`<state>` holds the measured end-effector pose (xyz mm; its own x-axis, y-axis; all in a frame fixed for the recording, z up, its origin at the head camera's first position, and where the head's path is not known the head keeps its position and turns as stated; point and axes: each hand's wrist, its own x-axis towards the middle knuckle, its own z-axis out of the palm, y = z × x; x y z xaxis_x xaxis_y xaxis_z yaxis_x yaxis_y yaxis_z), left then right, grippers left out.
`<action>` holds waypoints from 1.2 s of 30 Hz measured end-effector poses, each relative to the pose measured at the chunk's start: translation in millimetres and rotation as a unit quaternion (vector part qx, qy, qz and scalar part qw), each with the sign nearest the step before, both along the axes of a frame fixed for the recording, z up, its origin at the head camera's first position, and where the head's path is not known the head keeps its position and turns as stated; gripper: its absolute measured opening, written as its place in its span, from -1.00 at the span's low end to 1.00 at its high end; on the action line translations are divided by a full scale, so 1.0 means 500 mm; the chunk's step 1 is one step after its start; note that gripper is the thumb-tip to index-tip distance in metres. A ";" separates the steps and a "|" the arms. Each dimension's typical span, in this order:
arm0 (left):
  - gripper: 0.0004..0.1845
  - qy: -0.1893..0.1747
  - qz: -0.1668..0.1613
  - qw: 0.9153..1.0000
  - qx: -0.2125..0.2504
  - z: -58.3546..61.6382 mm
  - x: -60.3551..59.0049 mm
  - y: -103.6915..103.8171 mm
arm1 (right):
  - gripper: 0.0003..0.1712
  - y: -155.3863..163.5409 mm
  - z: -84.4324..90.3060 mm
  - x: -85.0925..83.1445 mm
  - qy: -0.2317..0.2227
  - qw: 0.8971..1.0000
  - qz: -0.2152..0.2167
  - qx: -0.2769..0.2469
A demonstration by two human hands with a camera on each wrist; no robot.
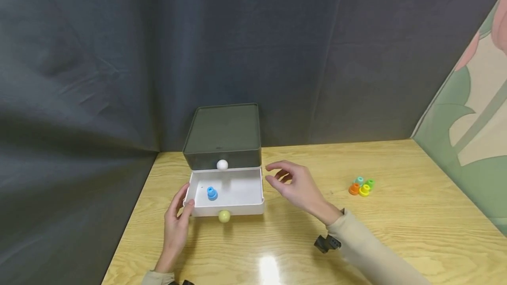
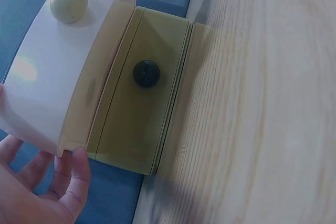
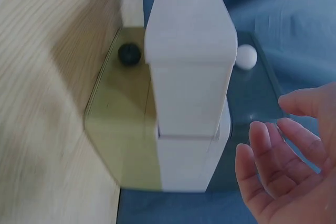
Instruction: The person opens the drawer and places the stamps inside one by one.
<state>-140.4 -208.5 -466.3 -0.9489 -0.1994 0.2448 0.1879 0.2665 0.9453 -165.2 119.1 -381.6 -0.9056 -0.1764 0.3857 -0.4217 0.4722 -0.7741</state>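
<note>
Left hand (image 1: 176,223) comes up from the bottom edge of the head view, forearm angled toward the front left corner of the open white drawer (image 1: 237,190); fingers straight and relaxed, thumb tip touching the drawer's corner wall, nothing gripped. Left wrist view confirms: fingertips (image 2: 79,169) lie right at the lower corner of the drawer front, palm open. Right hand (image 1: 299,186) hovers just beside the drawer's right wall, forearm in a beige sleeve (image 1: 368,250) running in from the lower right, wrist raised off the table; fingers spread and loosely bent, thumb and forefinger apart, holding nothing and not touching the drawer. Right wrist view shows the same open fingers (image 3: 268,150) near the drawer's side, gap visible. The drawer is pulled out of a dark translucent storage box (image 1: 223,135) standing at the back of the wooden table (image 1: 396,232), against the dark curtain. Drawer front has a pale yellow-green round knob (image 1: 224,216); a white knob (image 1: 222,165) sits on the box front above it. Inside the drawer, toward the left, lies a small blue ring-shaped piece (image 1: 211,193). Well apart on the table to the right sits a cluster of small coloured pieces (image 1: 362,187): orange, yellow, green, teal, touching each other. A small black object (image 1: 327,243) lies near the right sleeve.
</note>
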 end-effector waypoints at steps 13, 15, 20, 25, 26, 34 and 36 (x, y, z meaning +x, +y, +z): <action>-0.51 0.009 0.004 1.000 0.004 0.005 0.002 -0.004 | -0.69 0.126 -0.040 0.025 0.040 0.990 -0.079 0.112; -0.51 0.013 0.002 1.000 0.003 0.006 0.001 -0.004 | -0.68 0.147 -0.042 0.030 0.032 0.988 -0.094 0.122; -0.50 0.018 -0.005 1.000 0.001 0.005 0.000 -0.001 | -0.63 0.210 -0.049 0.044 -0.005 0.983 -0.130 0.131; -0.49 0.014 -0.016 1.000 0.001 0.005 0.000 0.003 | -0.55 0.290 -0.066 0.070 -0.054 0.973 -0.189 0.118; -0.49 0.013 -0.017 1.000 0.000 0.005 0.000 0.003 | -0.54 0.307 -0.072 0.076 -0.064 0.971 -0.201 0.113; -0.50 -0.003 -0.004 1.000 -0.009 0.005 0.002 -0.004 | -0.48 0.403 -0.125 0.093 -0.088 0.959 -0.247 0.111; -0.49 -0.005 -0.004 1.000 -0.011 0.005 0.001 -0.005 | -0.49 0.416 -0.136 0.093 -0.087 0.957 -0.251 0.115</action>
